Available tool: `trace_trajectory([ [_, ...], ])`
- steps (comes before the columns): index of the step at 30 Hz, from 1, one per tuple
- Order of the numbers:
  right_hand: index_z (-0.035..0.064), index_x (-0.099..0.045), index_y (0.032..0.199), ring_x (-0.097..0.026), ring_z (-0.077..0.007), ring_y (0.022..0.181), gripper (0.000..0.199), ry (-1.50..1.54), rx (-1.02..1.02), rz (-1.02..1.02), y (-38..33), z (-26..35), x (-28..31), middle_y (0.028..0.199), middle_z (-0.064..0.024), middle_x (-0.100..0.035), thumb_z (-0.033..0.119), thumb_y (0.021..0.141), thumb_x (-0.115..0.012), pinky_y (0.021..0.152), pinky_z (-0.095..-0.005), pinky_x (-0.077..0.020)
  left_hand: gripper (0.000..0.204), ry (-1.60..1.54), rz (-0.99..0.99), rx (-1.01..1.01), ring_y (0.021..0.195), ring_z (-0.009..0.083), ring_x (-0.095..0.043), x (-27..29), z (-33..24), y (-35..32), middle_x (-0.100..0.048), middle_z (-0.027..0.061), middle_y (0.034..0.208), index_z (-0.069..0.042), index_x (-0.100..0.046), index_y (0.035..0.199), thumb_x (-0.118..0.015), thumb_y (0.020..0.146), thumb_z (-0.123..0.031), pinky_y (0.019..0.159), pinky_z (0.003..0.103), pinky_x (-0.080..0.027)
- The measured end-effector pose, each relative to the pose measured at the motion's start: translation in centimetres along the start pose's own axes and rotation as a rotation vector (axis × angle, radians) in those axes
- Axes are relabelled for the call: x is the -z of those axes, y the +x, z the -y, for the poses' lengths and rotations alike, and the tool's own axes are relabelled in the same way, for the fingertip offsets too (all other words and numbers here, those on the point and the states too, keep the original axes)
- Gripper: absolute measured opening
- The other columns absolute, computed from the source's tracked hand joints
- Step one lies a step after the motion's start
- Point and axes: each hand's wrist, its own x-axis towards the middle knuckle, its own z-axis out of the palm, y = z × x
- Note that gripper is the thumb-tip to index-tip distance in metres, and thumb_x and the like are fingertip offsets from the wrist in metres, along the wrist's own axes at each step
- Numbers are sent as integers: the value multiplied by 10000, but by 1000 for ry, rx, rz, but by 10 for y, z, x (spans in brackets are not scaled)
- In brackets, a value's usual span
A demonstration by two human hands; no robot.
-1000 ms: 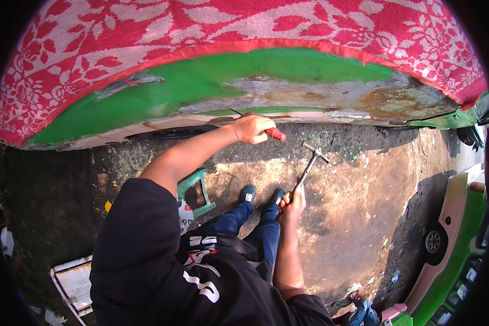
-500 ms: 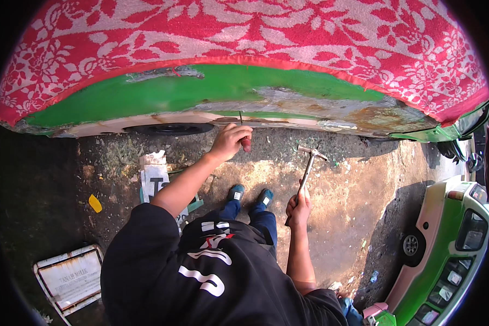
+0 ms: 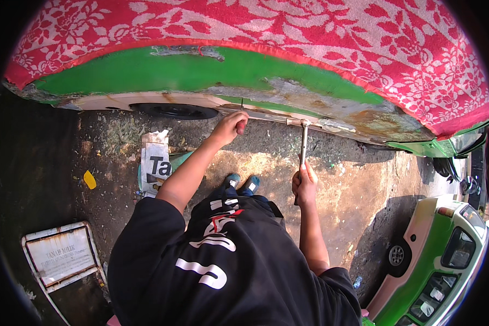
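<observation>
In front of me is the side of a green and pale pink vehicle (image 3: 146, 73), its paint stripped to rusty grey metal in patches. My left hand (image 3: 225, 130) is closed round the red handle of a screwdriver (image 3: 240, 127). The thin shaft points away from me at the lower body edge; whether its tip touches the metal I cannot tell. To its right, my right hand (image 3: 305, 186) grips a metal hammer (image 3: 303, 142) by its dark lower handle. The hammer's head lies over the vehicle's lower edge; contact is unclear.
A red and white floral cloth (image 3: 255, 22) drapes over the vehicle. Torn printed sheeting (image 3: 156, 155) and a yellow scrap (image 3: 89, 179) lie on the ground at left. A framed sign (image 3: 62, 255) is at lower left. Another green and white vehicle (image 3: 434, 261) stands at right.
My right hand has swung the hammer up and away from me, its head moving from above the ground to the vehicle's edge. The left hand keeps the screwdriver near the same spot.
</observation>
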Motion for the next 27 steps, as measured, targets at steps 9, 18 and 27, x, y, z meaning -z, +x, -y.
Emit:
trace_trajectory([
  [9,127,-460,1393,-294,-27,449,383,-197,68,158,22,-1,14,597,76,-327,191,1015,-470,379,-199,-235,381,53,-85,-12,991,261,-627,-10,-1,3,-630,66,1101,-61,-535,994,-596,684,151,832,366,-498],
  [18,22,-558,1297,-622,-274,615,397,-863,973,145,22,4,-23,828,-163,-656,85,908,-603,598,-332,-500,313,-201,-95,143,931,263,-625,-5,4,11,-642,67,1037,-76,-547,1013,-575,762,109,826,364,-492],
  [27,94,-586,1282,-688,-318,790,364,-960,968,147,43,-10,-25,991,-164,-690,124,920,-602,670,-390,-532,321,16,-59,207,1023,315,-603,2,15,-2,-630,71,1067,-58,-523,942,-547,711,164,825,385,-481],
])
